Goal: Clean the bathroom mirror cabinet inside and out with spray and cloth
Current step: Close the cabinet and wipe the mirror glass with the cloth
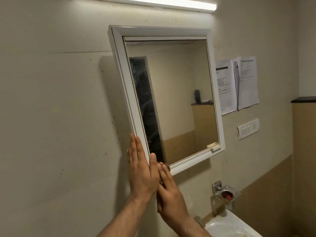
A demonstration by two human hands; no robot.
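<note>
A white-framed mirror cabinet (118, 65) hangs on the beige wall, its door shut and its glass (179, 100) streaked down the left. A small white handle (214, 146) sits at the door's lower right. My left hand (141, 170) is raised flat with straight fingers beside the cabinet's lower left corner. My right hand (168, 189) lies just behind and below it, its straight fingers touching the frame's bottom edge. Neither hand holds anything. No spray bottle or cloth is in view.
A tube light (153, 2) runs above the cabinet. Printed papers (239, 84) are stuck to the wall at the right, with a switch plate (248, 129) under them. Lower right are a metal soap holder (226, 194) and a white basin (229, 226).
</note>
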